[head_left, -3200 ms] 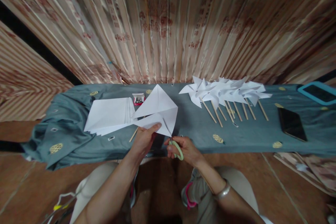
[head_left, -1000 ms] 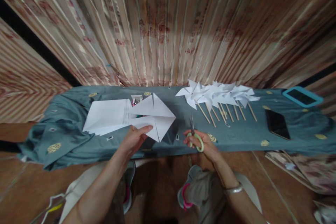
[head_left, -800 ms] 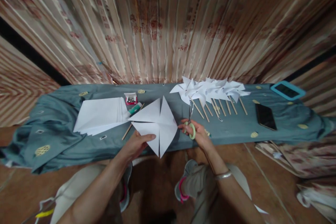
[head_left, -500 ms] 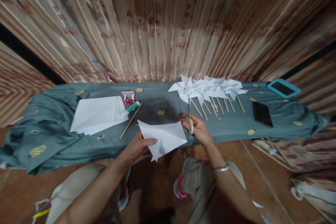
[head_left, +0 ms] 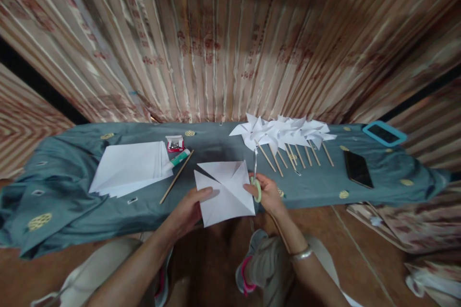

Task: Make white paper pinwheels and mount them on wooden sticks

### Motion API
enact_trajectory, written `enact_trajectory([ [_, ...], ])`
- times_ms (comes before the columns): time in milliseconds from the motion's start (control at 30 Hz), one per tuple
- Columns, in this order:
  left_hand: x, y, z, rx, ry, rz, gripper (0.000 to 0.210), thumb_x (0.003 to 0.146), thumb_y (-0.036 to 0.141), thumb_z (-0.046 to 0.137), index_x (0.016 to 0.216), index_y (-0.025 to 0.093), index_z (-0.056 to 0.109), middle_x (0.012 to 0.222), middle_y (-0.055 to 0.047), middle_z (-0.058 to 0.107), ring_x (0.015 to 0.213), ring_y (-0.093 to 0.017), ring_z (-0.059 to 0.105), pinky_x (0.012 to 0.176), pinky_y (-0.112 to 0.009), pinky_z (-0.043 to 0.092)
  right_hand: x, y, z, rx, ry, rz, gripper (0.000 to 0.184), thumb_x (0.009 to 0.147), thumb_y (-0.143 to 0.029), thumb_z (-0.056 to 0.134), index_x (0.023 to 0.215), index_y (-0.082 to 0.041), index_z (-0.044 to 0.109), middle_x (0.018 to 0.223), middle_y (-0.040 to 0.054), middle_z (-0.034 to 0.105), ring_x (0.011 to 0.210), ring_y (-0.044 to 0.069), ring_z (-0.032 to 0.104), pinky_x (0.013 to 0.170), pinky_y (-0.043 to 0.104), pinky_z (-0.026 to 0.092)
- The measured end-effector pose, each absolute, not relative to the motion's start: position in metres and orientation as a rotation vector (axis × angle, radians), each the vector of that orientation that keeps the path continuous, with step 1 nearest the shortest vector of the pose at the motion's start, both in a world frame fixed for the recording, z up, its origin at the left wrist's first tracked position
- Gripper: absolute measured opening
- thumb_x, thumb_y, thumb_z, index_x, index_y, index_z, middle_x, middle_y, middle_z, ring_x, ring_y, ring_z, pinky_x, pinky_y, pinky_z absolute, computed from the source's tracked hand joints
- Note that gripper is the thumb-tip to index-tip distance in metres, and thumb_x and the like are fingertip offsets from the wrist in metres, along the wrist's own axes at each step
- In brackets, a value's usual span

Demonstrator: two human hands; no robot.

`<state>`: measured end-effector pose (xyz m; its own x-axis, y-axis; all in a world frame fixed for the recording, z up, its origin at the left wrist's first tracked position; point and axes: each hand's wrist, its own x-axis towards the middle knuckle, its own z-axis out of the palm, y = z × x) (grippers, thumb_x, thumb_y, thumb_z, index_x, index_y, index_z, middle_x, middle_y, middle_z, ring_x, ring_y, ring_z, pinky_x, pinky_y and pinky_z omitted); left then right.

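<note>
A square sheet of white paper [head_left: 230, 196] is held in front of me, with an open slit running from its upper left corner toward the middle and creases across it. My left hand [head_left: 192, 205] pinches its left side, thumb on top. My right hand [head_left: 265, 193] is closed around the pale green handles of a pair of scissors [head_left: 257, 187], whose blades point away from me. The thumb of that hand also touches the paper's right edge. Finished white paper pinwheels [head_left: 266, 133] on wooden sticks lie in a row beyond the right hand.
A stack of white paper [head_left: 129, 165] lies on the left of the cloth-covered table [head_left: 212, 144]. Near it are a small red box of metal pins [head_left: 175, 144], a green glue stick [head_left: 178, 158] and a wooden stick [head_left: 176, 177]. A black phone [head_left: 358, 169] and a blue-framed tablet [head_left: 384, 133] lie right.
The paper has been turned and spread flatter, so its slit and creases now face me. My right thumb has come onto its right edge. The camera view has tilted slightly upward.
</note>
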<state>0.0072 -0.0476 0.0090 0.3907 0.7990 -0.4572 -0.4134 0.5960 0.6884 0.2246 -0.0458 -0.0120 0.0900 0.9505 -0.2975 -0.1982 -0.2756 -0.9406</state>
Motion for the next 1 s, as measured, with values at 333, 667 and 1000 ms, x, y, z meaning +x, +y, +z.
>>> enact_trajectory([
  [333,0.035,-0.032,0.010,0.443,0.780,0.949,0.045,0.062,0.044,0.081,0.097,0.019,0.068,0.114,-0.010,0.069,0.108,-0.027,0.063,0.090,-0.040,0.051,0.199,-0.026,-0.016,-1.297,-0.694,1.196,0.044,0.050,-0.042,0.082,0.083,-0.021,0.061,0.069,-0.0026,0.067,0.062,0.015,0.057,0.063,0.028,0.046],
  [667,0.036,-0.013,0.005,0.408,1.085,1.160,0.032,0.062,0.026,0.081,0.089,0.015,0.066,0.089,-0.007,0.072,0.074,-0.019,0.067,0.063,-0.030,0.056,0.208,-0.038,-0.009,-1.324,-0.928,1.340,0.047,0.068,-0.061,0.070,0.085,-0.018,0.064,0.065,0.0014,0.066,0.057,0.012,0.054,0.053,0.025,0.040],
  [1000,0.027,-0.005,0.000,0.696,1.155,1.344,0.050,0.044,0.022,0.084,0.091,0.015,0.067,0.083,-0.002,0.071,0.076,-0.017,0.063,0.074,-0.029,0.050,0.213,-0.082,-0.017,-1.188,-1.259,1.968,0.063,0.065,-0.072,0.067,0.089,-0.014,0.062,0.067,0.0040,0.067,0.058,0.012,0.059,0.045,0.019,0.040],
])
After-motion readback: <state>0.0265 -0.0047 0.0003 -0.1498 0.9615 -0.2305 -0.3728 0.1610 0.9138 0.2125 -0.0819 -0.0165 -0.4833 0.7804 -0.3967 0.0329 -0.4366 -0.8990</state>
